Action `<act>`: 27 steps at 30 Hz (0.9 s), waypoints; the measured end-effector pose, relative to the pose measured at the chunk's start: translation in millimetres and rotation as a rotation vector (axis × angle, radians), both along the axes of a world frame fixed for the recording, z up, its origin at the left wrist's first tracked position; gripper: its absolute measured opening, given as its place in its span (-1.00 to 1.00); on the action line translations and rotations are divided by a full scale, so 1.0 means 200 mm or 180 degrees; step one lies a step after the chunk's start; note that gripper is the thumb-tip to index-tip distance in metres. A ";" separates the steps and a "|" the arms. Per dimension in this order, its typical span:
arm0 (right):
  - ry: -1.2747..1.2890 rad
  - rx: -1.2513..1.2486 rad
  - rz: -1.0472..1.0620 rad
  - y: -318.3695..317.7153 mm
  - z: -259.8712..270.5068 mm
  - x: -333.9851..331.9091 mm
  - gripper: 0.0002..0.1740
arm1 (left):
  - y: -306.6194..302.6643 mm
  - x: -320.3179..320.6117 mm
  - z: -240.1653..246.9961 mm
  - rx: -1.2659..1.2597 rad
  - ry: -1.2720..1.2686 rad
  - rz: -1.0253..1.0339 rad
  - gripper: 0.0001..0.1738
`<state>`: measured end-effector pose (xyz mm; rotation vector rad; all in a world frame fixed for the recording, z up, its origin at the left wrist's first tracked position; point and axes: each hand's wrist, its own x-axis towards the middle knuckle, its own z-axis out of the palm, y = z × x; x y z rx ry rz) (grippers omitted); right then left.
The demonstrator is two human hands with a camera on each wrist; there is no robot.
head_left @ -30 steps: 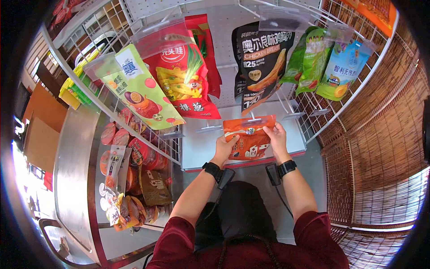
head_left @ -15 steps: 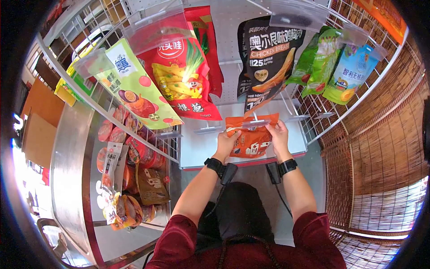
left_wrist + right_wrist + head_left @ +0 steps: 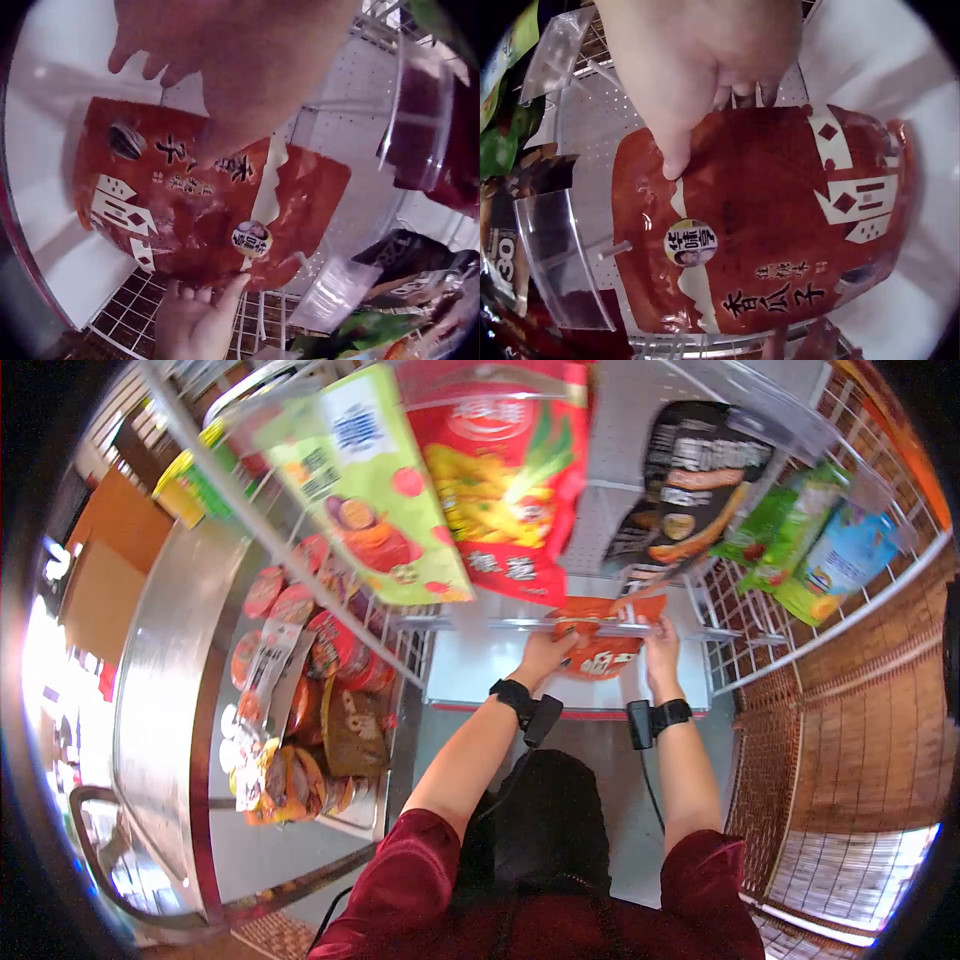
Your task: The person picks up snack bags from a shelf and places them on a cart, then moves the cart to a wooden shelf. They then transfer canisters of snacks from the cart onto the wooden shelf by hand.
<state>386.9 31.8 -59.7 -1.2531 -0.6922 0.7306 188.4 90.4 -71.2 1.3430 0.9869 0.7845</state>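
Between my two hands is a red-orange bag of melon seeds point(image 3: 603, 663), with a round badge and white building pictures on its front. My left hand point(image 3: 547, 656) grips one side edge, thumb across the front. The opposite edge is in my right hand point(image 3: 662, 653), whose thumb presses the front near the top in the right wrist view, fingers behind. A thin white display hook point(image 3: 616, 250) meets the upper part of the bag point(image 3: 772, 195). Its clear label holder point(image 3: 564, 259) stands just off the bag's top.
Above hang a black chicken breast bag point(image 3: 690, 490), a red snack bag point(image 3: 500, 480), a pale green bag point(image 3: 375, 500) and a blue-green bag point(image 3: 840, 565). Wire side panels point(image 3: 290, 545) flank the white base shelf point(image 3: 480, 670). Packaged foods point(image 3: 335, 725) fill a lower shelf at left.
The head view has swung, so the rack and hands sit farther right in it. Both hands still hold the melon seed bag, now partly behind a clear label holder.
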 end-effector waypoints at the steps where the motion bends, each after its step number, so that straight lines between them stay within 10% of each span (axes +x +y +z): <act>1: -0.0192 -0.0110 0.0029 0.00 0.01 0.00 -0.60 | -0.03 -0.05 0.08 0.0059 0.0440 -0.0001 -0.47; 8: -0.1023 -0.0926 0.0293 -0.05 -0.18 0.09 -0.64 | -0.21 -0.81 0.10 0.0244 0.1040 -0.0035 -0.67; 17: -0.0329 -0.1533 0.0303 -0.29 -0.32 0.04 -0.64 | -0.57 -1.57 0.53 0.1539 0.2604 0.2520 -0.66; 22: -0.0288 -0.1918 0.0559 -0.36 -0.43 0.06 -0.68 | -0.56 -1.59 0.24 0.1374 0.4775 0.1461 -0.76; 27: -0.0941 -0.1974 0.1527 -0.38 -0.23 -0.07 -0.78 | -0.68 -1.53 0.52 0.1396 0.4186 0.1454 -0.87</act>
